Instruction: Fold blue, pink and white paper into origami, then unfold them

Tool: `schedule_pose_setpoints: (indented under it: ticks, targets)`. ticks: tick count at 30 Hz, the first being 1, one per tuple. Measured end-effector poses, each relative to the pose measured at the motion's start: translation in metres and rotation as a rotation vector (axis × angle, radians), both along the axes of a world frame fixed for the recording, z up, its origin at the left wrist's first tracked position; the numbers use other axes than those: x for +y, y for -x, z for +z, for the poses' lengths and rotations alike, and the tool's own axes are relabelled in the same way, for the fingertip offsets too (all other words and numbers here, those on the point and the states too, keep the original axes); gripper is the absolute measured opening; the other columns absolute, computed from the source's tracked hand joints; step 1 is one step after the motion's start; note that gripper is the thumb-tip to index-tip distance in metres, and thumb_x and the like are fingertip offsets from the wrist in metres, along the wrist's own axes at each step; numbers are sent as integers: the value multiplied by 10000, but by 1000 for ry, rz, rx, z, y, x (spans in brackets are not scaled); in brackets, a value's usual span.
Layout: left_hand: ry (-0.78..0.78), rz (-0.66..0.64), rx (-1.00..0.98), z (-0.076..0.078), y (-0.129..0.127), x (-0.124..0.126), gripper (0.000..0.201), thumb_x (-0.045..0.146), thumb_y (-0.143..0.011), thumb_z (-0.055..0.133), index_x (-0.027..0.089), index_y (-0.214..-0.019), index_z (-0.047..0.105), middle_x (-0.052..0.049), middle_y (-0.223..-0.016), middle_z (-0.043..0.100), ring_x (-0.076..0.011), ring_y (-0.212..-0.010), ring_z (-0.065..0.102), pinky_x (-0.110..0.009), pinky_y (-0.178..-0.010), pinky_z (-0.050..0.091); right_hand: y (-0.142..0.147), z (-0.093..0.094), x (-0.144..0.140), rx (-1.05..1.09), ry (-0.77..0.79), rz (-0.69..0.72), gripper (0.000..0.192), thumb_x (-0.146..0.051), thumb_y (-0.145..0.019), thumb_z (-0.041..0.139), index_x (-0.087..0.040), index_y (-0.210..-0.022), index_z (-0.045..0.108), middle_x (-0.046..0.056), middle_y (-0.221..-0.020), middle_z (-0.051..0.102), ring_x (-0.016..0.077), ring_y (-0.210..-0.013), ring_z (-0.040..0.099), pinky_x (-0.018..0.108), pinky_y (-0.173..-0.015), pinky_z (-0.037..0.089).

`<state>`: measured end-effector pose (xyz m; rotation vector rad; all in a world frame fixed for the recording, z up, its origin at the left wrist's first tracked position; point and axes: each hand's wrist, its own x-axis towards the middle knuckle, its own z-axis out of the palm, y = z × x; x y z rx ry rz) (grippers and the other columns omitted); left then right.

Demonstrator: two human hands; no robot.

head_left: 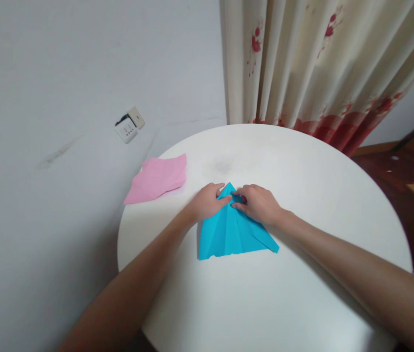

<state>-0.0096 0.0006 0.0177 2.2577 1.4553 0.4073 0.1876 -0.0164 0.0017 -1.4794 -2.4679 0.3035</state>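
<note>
While both hands are on the upper part of the blue paper, the step in hand looks like shaping or pressing a fold near its tip. Paper sits just below the center of the frame on the white bench: narrow point up, wide edge down, creases fanning from the tip. Bottom edge slightly uneven; narrow folded strip along the lower right side.

Left hand: thumb lies on the paper just below the tip, fingers apart from it at the upper left edge. Right hand: fingers bent, thumb and index only narrowly apart over the upper right of the sheet. Can't tell if either hand actually pinches a layer; fingertips too small to read.

My read: next move calls for one hand steadying the sheet, the other lining up the layers at the tip before pressing hard. Light paper, so an uneven push could skew the fold or slide the sheet.

Pink paper lies left of center, overhanging the bench's left edge, well apart from both hands.
</note>
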Motion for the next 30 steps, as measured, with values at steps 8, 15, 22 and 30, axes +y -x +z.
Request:
schedule_pose_setpoints:
  ticks: [8, 15, 22, 30]
  targets:
    - [95, -123, -47, 5, -2, 1, 388, 370, -967, 357, 186, -893, 690, -60, -918, 709, -218, -886, 630, -315, -823, 473, 0, -2, 1, -1, -20, -7, 378, -465, -905, 592, -237, -1199, 657, 66, -1037, 708, 248, -983, 628, 315, -772, 433]
    - [13, -62, 49, -6, -1, 1, 296, 278, -895, 496, 177, -1098, 686, -77, -960, 659, -216, -905, 625, -312, -856, 469, 0, -1, 1, 13, -1, -16, 355, -435, -890, 620, -246, -1188, 665, 60, -1036, 708, 245, -991, 625, 313, -775, 434]
    - [8, -102, 83, -8, 0, 3, 356, 275, -901, 506, 184, -1209, 661, -75, -989, 633, -220, -937, 610, -321, -886, 470, -2, 3, 3, 19, 25, 24, 292, -398, -883, 629, -257, -1135, 676, 49, -993, 704, 239, -977, 623, 303, -757, 424]
    - [-66, 1, 249, -9, 5, 1, 606, 523, -859, 577, 275, -1407, 510, -106, -1377, 506, -321, -1240, 470, -485, -1060, 373, -5, 5, 3, 7, 29, 73, 293, -328, -925, 549, -244, -1180, 665, 57, -995, 692, 225, -968, 612, 295, -764, 420]
